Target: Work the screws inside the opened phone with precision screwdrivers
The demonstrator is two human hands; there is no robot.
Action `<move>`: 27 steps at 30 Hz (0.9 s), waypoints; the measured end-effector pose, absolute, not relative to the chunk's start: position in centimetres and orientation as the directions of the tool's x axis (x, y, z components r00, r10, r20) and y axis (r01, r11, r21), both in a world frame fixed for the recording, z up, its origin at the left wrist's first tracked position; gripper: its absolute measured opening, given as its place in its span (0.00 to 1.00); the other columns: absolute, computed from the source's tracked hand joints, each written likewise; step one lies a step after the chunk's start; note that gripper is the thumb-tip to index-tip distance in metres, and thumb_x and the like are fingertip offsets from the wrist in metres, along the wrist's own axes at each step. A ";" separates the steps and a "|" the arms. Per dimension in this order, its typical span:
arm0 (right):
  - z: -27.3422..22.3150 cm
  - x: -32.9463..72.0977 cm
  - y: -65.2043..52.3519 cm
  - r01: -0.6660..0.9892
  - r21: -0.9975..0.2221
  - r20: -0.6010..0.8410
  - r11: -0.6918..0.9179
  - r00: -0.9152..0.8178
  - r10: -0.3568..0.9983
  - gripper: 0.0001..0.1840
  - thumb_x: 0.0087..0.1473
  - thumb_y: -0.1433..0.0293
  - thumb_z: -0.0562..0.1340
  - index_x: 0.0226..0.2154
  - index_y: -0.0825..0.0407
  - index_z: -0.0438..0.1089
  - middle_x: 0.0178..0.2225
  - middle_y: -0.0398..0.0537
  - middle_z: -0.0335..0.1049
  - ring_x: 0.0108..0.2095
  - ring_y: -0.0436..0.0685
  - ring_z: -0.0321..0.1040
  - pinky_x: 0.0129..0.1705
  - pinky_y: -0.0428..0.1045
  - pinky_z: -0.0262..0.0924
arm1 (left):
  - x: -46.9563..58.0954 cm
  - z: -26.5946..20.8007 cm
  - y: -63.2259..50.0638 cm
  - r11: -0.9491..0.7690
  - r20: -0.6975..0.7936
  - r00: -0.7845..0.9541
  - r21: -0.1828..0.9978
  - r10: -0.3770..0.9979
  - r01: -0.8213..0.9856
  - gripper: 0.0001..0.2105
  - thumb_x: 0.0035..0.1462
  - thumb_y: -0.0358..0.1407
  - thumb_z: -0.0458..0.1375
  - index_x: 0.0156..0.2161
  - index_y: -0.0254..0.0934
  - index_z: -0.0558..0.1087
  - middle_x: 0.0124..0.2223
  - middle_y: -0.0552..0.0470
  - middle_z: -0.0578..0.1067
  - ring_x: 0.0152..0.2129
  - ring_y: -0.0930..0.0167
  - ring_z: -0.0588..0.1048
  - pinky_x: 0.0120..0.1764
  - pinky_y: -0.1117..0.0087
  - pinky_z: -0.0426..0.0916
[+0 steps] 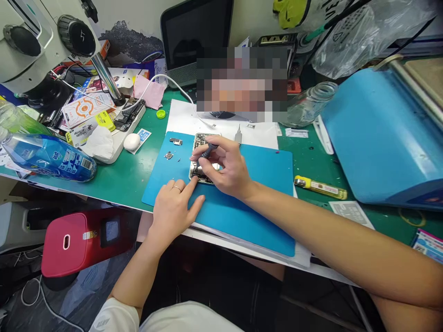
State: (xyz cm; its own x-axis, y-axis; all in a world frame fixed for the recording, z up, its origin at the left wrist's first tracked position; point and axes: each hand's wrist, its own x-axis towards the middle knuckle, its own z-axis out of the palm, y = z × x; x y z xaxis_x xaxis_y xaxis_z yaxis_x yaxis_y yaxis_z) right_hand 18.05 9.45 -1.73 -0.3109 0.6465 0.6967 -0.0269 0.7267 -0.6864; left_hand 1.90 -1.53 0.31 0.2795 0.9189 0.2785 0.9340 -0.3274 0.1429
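An opened smartphone, its inner parts bare, lies on a blue mat. My right hand is closed around a dark precision screwdriver held over the phone, and it covers part of the phone. The driver's tip is too small to make out. My left hand, ring on one finger, rests on the mat with fingers spread, its index fingertip touching the phone's lower edge. Small loose phone parts and a small square part lie left of the phone.
A blue bottle lies at the left near a microscope. A yellow utility knife and a large blue machine are on the right. Behind the phone are white paper, a glass jar and a dark-screened device.
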 end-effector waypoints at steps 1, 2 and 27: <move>-1.7 18.1 9.5 -0.031 -0.688 0.695 0.725 -0.314 0.647 0.26 0.67 0.75 0.60 0.62 0.40 0.56 0.46 0.45 0.74 0.43 0.52 0.81 0.41 0.47 0.80 | 1.9 0.3 -1.5 -0.328 0.283 0.279 0.144 0.918 0.934 0.23 0.74 0.47 0.50 0.63 0.33 0.73 0.38 0.47 0.75 0.36 0.62 0.73 0.37 0.61 0.66; -1.7 18.0 9.5 -0.034 -0.689 0.694 0.724 -0.318 0.646 0.26 0.68 0.74 0.60 0.62 0.40 0.56 0.46 0.45 0.74 0.43 0.52 0.81 0.41 0.47 0.80 | 1.9 0.3 -1.5 -0.329 0.284 0.279 0.145 0.917 0.933 0.23 0.74 0.47 0.50 0.62 0.33 0.73 0.38 0.47 0.75 0.36 0.62 0.73 0.38 0.61 0.66; -1.8 17.8 10.1 0.057 -0.584 0.751 0.810 -0.340 0.565 0.29 0.66 0.72 0.64 0.65 0.40 0.57 0.49 0.48 0.76 0.45 0.53 0.79 0.43 0.49 0.80 | 1.8 0.4 -1.4 -0.342 0.276 0.293 0.149 0.915 0.928 0.22 0.74 0.45 0.52 0.62 0.33 0.72 0.38 0.46 0.75 0.36 0.62 0.73 0.37 0.61 0.66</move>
